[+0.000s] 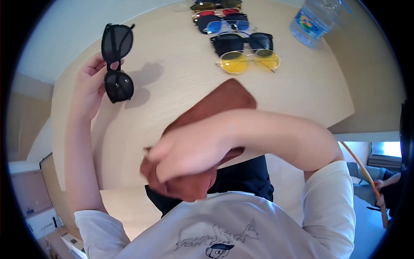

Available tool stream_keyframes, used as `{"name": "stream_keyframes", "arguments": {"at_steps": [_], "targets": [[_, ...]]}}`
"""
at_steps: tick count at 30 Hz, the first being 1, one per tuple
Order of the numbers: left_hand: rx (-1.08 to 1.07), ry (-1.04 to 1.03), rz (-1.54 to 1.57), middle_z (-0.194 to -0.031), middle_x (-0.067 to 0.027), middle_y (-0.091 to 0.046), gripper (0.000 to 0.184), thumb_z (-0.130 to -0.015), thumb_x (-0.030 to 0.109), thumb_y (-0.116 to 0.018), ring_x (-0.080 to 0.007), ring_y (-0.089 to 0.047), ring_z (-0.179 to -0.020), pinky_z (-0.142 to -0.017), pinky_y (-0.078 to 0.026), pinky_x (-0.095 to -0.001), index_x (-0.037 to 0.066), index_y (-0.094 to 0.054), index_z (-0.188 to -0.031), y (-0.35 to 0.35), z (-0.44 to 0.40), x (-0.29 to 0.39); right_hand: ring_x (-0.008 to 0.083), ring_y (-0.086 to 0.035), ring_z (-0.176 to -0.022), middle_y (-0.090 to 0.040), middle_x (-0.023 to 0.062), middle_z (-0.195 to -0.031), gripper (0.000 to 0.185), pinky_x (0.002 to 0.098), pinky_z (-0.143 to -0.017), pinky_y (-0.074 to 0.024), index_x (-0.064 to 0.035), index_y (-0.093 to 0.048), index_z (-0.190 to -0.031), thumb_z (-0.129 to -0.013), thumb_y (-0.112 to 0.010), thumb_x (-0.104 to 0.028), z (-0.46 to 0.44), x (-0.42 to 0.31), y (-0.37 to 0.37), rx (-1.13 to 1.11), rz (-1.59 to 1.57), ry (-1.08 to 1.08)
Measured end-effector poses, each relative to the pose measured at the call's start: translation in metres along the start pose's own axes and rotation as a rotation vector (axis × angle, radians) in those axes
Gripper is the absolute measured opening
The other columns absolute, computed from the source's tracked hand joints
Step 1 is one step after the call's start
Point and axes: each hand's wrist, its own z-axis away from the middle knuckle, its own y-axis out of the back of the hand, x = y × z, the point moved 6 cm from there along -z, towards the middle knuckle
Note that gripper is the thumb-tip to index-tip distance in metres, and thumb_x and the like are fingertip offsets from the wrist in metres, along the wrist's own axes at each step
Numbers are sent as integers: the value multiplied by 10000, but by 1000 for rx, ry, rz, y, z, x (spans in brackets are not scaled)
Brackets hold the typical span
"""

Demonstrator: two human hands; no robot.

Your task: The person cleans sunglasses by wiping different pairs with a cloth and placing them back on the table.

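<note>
Black sunglasses (119,86) with dark lenses are held upright on end by my left hand (92,80), its fingers pinching them near the bridge, above the left part of the table. My right hand (185,151), smeared by motion, is closed on a reddish-brown cloth (185,185) at the table's front edge. More reddish-brown material (224,97) stretches from under my right forearm toward the table's middle; whether it is one piece with the cloth is hidden by my arm.
Several pairs of glasses form a column at the back of the table (302,86), the nearest with yellow lenses (235,64). A clear plastic bottle (311,23) stands at the back right. Another person's hands (379,190) hold an orange stick beyond the table.
</note>
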Motion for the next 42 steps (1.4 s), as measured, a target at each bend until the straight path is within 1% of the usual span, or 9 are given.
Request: {"name": "stream_keyframes", "arguments": {"at_steps": [5,10,14,25,27,34,36,40,42], "targets": [[-399,-118,-415,-969,-36,-708,234,-927,99,-669,-112,-677,-883,-772,-560,-263,39,-688,-1153,-109,-15,48,285,-638,-1014,-670,147,-1068,355,383,-899,-488,-6,-686,-1097,-927,-496,-253,-6,9,-25,-131,-30,-124],[-580,-104,-606,-949,-29,-718,194,-891,73,-708,-111,-672,-898,-818,-544,-266,38,-710,-1082,-220,-33,75,310,-629,-1012,-666,182,-1084,369,397,-887,-487,0,-675,-1125,-925,-497,-253,-1,6,-35,-254,-19,-110],[-706,-378,-808,-924,-81,-730,194,-875,120,-753,-152,-691,-871,-776,-550,-294,27,-724,-1043,-269,-40,78,376,-628,-978,-655,223,-1083,398,437,-866,-495,31,-664,-1120,-915,-493,-264,7,2,-32,-267,54,-177],[-672,-388,-920,-782,-80,-708,134,-860,153,-777,-161,-627,-696,-651,-502,-308,34,-780,-921,-275,-54,81,398,-639,-956,-670,252,-1029,400,464,-835,-501,57,-662,-1123,-907,-487,-230,4,-3,-30,-247,49,-128],[-655,-274,-908,-755,-70,-701,139,-857,166,-782,-150,-633,-682,-638,-512,-302,40,-791,-916,-273,-55,81,400,-637,-963,-671,251,-1033,395,460,-836,-500,55,-668,-1114,-907,-489,-229,4,1,-28,-217,86,-159],[-637,-412,-851,-750,-55,-694,141,-856,159,-777,-133,-639,-678,-636,-532,-281,39,-792,-929,-272,-55,78,403,-630,-952,-665,260,-1020,401,460,-846,-491,68,-665,-1107,-902,-488,-227,-4,4,-30,-195,104,-110],[-623,-268,-863,-762,-60,-706,142,-856,163,-777,-142,-648,-683,-640,-534,-284,37,-790,-920,-270,-53,80,396,-628,-942,-665,263,-1015,410,462,-849,-485,74,-667,-1103,-897,-491,-235,-3,4,-30,-205,142,-165],[-604,-277,-853,-780,-65,-721,146,-857,173,-777,-152,-661,-707,-673,-542,-297,37,-789,-909,-269,-51,81,389,-629,-936,-669,261,-1020,414,460,-845,-486,64,-674,-1104,-894,-493,-243,-4,3,-30,-174,146,-129],[-594,-451,-883,-798,-72,-734,149,-860,181,-776,-157,-669,-734,-709,-546,-311,41,-789,-906,-271,-51,83,388,-632,-943,-670,263,-1034,414,459,-853,-487,44,-680,-1119,-894,-497,-252,-2,1,-30,-189,142,-135]]}}
